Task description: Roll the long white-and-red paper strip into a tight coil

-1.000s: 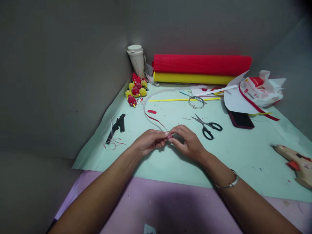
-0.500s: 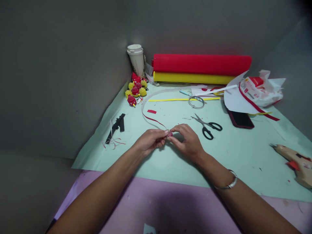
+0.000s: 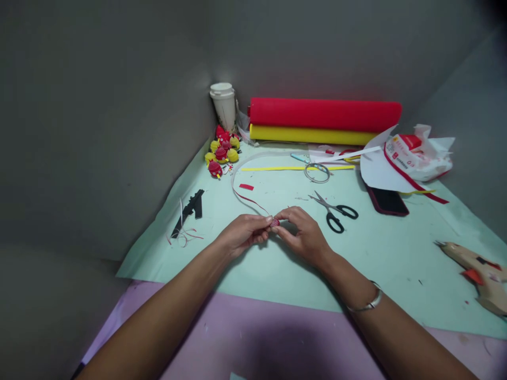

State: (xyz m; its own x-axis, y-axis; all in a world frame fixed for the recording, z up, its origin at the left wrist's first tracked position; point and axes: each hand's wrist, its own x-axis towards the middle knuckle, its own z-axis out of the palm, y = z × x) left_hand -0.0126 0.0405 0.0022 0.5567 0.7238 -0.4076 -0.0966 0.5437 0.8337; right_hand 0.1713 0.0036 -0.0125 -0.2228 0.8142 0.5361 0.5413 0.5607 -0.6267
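Between my fingertips sits a small red paper coil (image 3: 274, 223), wound from a narrow strip. Thumb and fingers of my left hand (image 3: 251, 232) pinch it where the strip runs in. My right hand (image 3: 299, 232) grips the coil's other side between thumb and forefinger. From the coil the loose paper strip (image 3: 253, 201), red near my hands and whitish farther off, curves away over the mat. A short red paper piece (image 3: 246, 187) lies beyond my hands. Right of them rest black-handled scissors (image 3: 331, 208), blades parted.
Red (image 3: 325, 113) and yellow corrugated rolls (image 3: 309, 134) lie at the back. Small red and yellow figures (image 3: 222, 153) stand by a lidded cup (image 3: 224, 108). Black strips (image 3: 189, 211) lie left; a phone (image 3: 387, 201), tissue pack (image 3: 418, 155) and glue gun (image 3: 475, 272) lie right.
The view has tilted slightly, so the things on the table appear a little lower. Both hands keep hold of the coil, with only slight finger movement.
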